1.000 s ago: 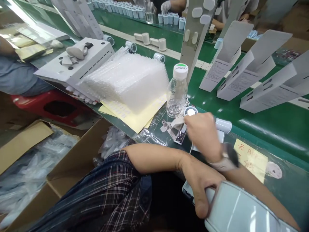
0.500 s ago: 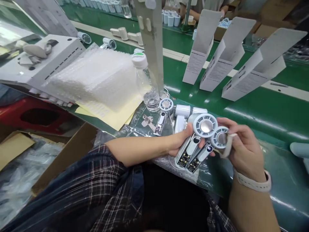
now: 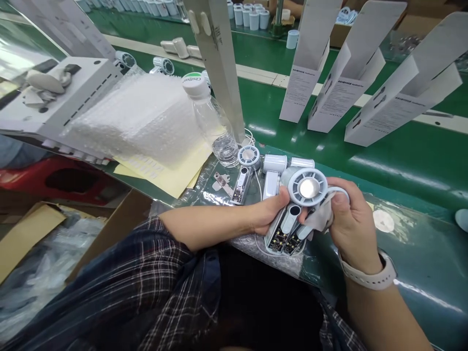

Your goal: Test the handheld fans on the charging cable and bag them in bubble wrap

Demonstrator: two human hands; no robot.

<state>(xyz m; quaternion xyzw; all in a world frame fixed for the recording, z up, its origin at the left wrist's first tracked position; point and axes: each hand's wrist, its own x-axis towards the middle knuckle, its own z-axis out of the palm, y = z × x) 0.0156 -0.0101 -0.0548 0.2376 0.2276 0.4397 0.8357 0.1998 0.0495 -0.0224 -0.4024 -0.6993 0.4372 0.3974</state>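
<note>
My left hand (image 3: pixel 272 207) is closed around two light-blue handheld fans with round spoked heads and open handles showing circuit boards. The front fan (image 3: pixel 308 187) faces up with a shiny metal disc at its centre. Behind it the second fan (image 3: pixel 341 190) is mostly covered by my right hand (image 3: pixel 353 217). That hand pinches a pale cloth (image 3: pixel 321 214) against the second fan, over its upper handle. Just beyond my left hand lie another fan (image 3: pixel 248 156) with a bare-board handle, a fan lying head away (image 3: pixel 275 162) and one more fan head (image 3: pixel 302 163).
A water bottle (image 3: pixel 204 112) stands beside a grey post (image 3: pixel 219 68). Bubble-wrap bags (image 3: pixel 135 117) lie on yellow paper (image 3: pixel 175 180) at left. Three open white boxes (image 3: pixel 294 95) stand on the green belt (image 3: pixel 263 109). A carton (image 3: pixel 98 229) of plastic bags sits lower left.
My right hand has moved left and inward, bringing the cloth from the second fan's head edge down over its handle. The lit number on that fan is now hidden. The view has shifted slightly.
</note>
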